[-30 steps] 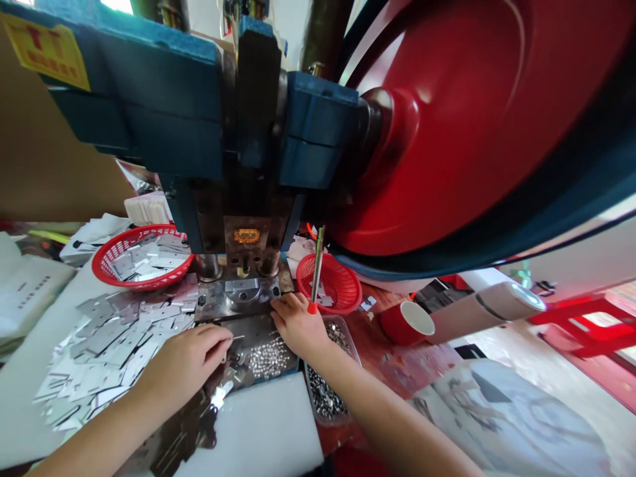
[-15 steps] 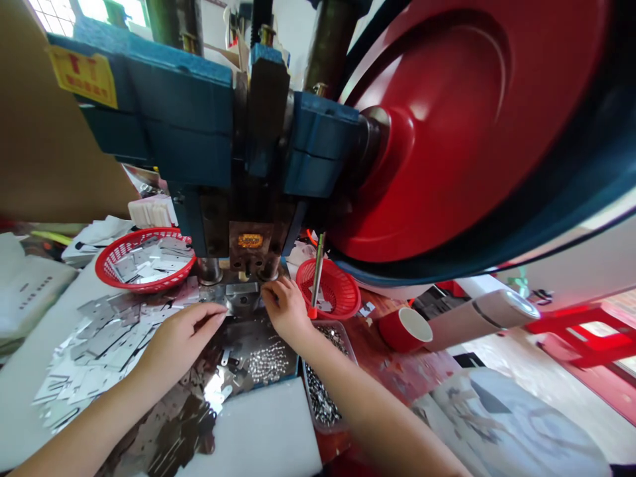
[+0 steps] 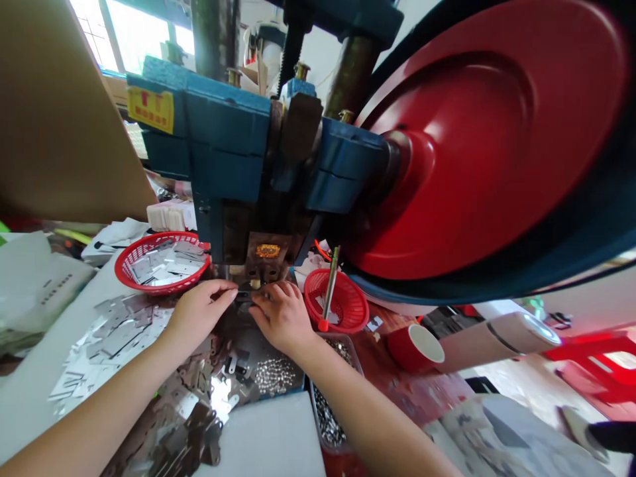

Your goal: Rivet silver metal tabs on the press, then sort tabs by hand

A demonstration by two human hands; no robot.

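My left hand [image 3: 201, 311] is closed in a pinch at the die under the blue press [image 3: 226, 152], its fingertips on the edge of a small flat metal plate [image 3: 243, 297]. From the other side, my right hand [image 3: 285, 317] reaches to the same spot with curled fingers and the thumb below them. What the right fingertips grip is hidden. The press ram [image 3: 268, 255] stands just above both hands. In front of the die, small shiny metal parts [image 3: 274, 376] lie in a pile, with loose flat metal plates [image 3: 186, 424] to their left.
A red basket [image 3: 161, 289] of metal plates stands left; another red basket [image 3: 358, 324] sits right, behind a lever with a red tip [image 3: 323, 325]. A plastic tray [image 3: 342, 449] of small parts lies under my right forearm. The red flywheel [image 3: 477, 152] overhangs the right side, above a red cup [image 3: 417, 348].
The view has shifted, so the press sits further right. My hands have come closer together at the die, and the right hand now covers more of it.
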